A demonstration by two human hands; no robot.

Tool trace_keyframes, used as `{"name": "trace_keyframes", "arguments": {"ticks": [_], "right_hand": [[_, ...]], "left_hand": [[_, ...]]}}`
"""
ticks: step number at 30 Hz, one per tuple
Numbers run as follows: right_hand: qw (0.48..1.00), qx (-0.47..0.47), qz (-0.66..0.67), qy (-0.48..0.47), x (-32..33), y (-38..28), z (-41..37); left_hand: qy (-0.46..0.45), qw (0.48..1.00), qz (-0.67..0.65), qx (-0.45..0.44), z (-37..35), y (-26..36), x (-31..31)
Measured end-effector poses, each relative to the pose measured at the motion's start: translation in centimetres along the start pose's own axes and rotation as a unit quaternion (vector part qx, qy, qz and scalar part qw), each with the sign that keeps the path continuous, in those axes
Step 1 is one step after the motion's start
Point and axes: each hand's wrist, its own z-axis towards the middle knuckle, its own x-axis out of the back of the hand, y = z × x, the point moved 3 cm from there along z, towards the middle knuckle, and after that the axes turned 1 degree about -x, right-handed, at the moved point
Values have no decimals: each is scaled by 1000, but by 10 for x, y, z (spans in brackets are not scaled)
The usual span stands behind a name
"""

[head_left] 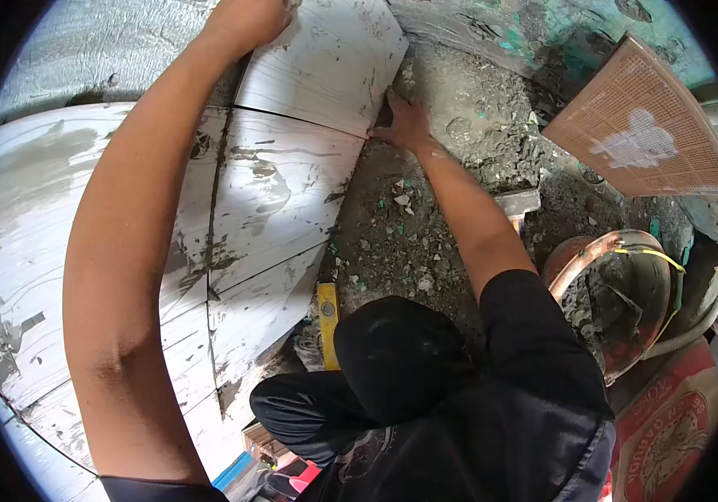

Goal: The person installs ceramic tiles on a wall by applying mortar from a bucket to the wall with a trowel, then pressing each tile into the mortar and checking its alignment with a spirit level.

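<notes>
L hand [250,18] is on the far-left corner of the white wood-grain ceramic tile [325,63], the farthest in the right column. The hand is clipped by the frame edge, so can't tell if it's flat or curled. R hand [405,124] is unclenched, fingers spread, tips against the tile's right edge by its near-right corner, not wrapped round anything. So the tile sits between both hands, w/ the R one on the free side. Its far end runs out of view, so long axis unclear. The near edge meets the next laid white tile [279,188] at a thin seam, and the left side butts a 2nd column of laid tiles [58,217]. It's boxed in on those 2 sides. Open room is only to the right, over the rough grey mortar bed [409,238]. A yellow spirit level [327,314] lies near, along the row's right edge. An orange mortar bucket [618,293] and a brown-backed spare tile [643,125] sit well apart to the right.
</notes>
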Motion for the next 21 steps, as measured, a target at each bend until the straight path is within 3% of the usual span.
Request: {"name": "trace_keyframes", "arguments": {"ticks": [2, 5, 8, 14, 17, 21], "right_hand": [[1000, -11, -26, -4, 6, -7, -5], [999, 3, 44, -24, 15, 0, 12], [989, -47, 116, -81, 0, 15, 29], [978, -92, 185, -27, 3, 14, 36], [970, -76, 219, -74, -2, 19, 41], [973, -71, 220, -28, -17, 25, 46]], "left_hand": [[-8, 1000, 3, -2, -1, -2, -2], [-1, 999, 25, -27, 1, -1, 2], [-18, 1000, 5, 2, 2, 1, 1], [-6, 1000, 5, -15, 3, -2, 1], [-14, 1000, -10, 17, 3, 1, 3], [-4, 1000, -2, 9, 2, -2, 0]]}}
